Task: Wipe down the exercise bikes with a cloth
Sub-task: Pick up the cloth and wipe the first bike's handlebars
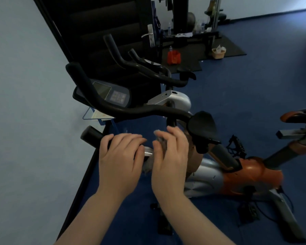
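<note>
An orange and silver exercise bike (pixel 237 175) stands right below me, its black handlebar (pixel 131 108) curving around a console (pixel 113 95). My left hand (pixel 118 158) is wrapped over the near black handlebar grip (pixel 91 136), next to its metal section. My right hand (pixel 170 156) presses a pale cloth (pixel 160 138) around that same bar, just right of the left hand. Most of the cloth is hidden under the fingers. A second bike's handlebars (pixel 140 66) stand behind.
A pale blue wall (pixel 25 103) runs along the left and a dark door (pixel 104 23) stands behind the bikes. Another orange bike (pixel 298 128) enters from the right. On the blue floor further back are an orange bag (pixel 173 57), a small basket (pixel 218 52) and weight equipment.
</note>
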`<state>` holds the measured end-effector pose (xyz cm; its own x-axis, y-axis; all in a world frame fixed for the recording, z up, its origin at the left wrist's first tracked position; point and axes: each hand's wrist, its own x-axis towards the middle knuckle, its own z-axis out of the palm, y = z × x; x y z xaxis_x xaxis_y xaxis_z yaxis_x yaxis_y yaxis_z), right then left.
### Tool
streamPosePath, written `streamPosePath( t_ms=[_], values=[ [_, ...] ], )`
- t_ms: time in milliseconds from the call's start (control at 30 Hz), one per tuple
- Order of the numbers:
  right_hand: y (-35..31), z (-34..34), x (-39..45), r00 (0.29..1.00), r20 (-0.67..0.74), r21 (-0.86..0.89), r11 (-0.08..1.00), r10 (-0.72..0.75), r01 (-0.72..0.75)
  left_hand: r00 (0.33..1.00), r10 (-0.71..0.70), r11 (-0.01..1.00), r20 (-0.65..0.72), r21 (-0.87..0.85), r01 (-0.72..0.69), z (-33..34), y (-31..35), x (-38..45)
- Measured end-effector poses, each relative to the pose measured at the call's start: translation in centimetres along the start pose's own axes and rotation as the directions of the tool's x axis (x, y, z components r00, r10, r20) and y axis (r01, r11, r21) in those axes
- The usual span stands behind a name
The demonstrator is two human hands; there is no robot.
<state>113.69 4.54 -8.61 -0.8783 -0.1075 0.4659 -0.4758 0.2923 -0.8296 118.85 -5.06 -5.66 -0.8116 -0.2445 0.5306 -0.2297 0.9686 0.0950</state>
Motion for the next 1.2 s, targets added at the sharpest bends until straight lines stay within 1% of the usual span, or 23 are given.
streamPosePath(
  t_ms=[67, 100, 167, 233, 300, 367, 433, 533, 733, 867, 933, 1000, 1067, 1133, 1200],
  values=[
    [0.3, 0.1, -1.6, 0.998, 0.064, 0.052, 0.998, 0.025, -0.029, 1.0, 0.008, 1.0, -0.02, 0.008, -0.008, 0.1, -0.1, -0.1],
    [0.6, 0.3, -2.1, 0.997, 0.078, 0.046, 0.999, 0.026, -0.03, 0.999, 0.009, 1.0, -0.031, 0.012, -0.008, 0.2, -0.1, -0.2],
    [0.8, 0.5, -2.6, 0.997, 0.071, 0.029, 0.999, 0.028, -0.031, 0.999, 0.003, 1.0, -0.05, 0.017, -0.002, 0.3, 0.0, -0.2],
    [0.7, 0.7, -3.0, 0.995, 0.046, 0.065, 0.994, 0.085, -0.088, 0.998, 0.003, 1.0, -0.055, 0.026, -0.002, 0.5, -0.1, -0.2],
    [0.3, 1.0, -3.6, 0.976, 0.013, 0.143, 0.966, 0.217, -0.217, 0.998, 0.006, 1.0, -0.061, 0.03, -0.004, 0.6, 0.0, -0.2],
    [0.0, 1.5, -4.0, 0.915, 0.001, 0.259, 0.884, 0.403, -0.389, 0.998, 0.008, 1.0, -0.067, 0.028, -0.006, 0.6, 0.0, -0.1],
    [-0.1, 1.9, -3.9, 0.86, 0.016, 0.344, 0.805, 0.51, -0.484, 0.997, 0.013, 0.999, -0.073, 0.03, -0.011, 0.6, 0.0, -0.1],
    [-0.3, 2.3, -3.0, 0.826, 0.013, 0.388, 0.759, 0.563, -0.523, 0.997, 0.027, 0.999, -0.077, 0.036, -0.025, 0.6, -0.1, -0.1],
    [-0.1, 2.1, -1.7, 0.807, 0.051, 0.377, 0.737, 0.588, -0.561, 0.996, 0.042, 0.998, -0.072, 0.053, -0.038, 0.6, -0.2, 0.0],
    [0.5, 1.5, -0.5, 0.821, 0.082, 0.329, 0.762, 0.565, -0.557, 0.997, 0.043, 0.998, -0.071, 0.048, -0.039, 0.6, -0.2, 0.0],
    [0.9, 1.0, 0.8, 0.844, 0.089, 0.27, 0.803, 0.528, -0.531, 0.997, 0.032, 0.998, -0.071, 0.05, -0.029, 0.7, -0.2, 0.0],
    [1.3, 0.6, 2.5, 0.874, 0.103, 0.151, 0.861, 0.475, -0.486, 0.997, 0.024, 0.999, -0.077, 0.05, -0.02, 0.8, -0.1, 0.1],
    [1.6, 0.4, 4.0, 0.891, 0.134, -0.023, 0.901, 0.433, -0.434, 0.996, 0.017, 0.998, -0.086, 0.055, -0.012, 0.9, -0.1, 0.0],
    [1.8, 0.5, 5.1, 0.9, 0.166, -0.171, 0.91, 0.404, -0.377, 0.995, 0.011, 0.998, -0.102, 0.068, -0.004, 1.1, -0.1, 0.0],
    [1.8, 0.7, 5.9, 0.909, 0.189, -0.238, 0.916, 0.37, -0.324, 0.993, 0.009, 0.996, -0.115, 0.087, 0.001, 1.3, -0.1, 0.0]
  ],
)
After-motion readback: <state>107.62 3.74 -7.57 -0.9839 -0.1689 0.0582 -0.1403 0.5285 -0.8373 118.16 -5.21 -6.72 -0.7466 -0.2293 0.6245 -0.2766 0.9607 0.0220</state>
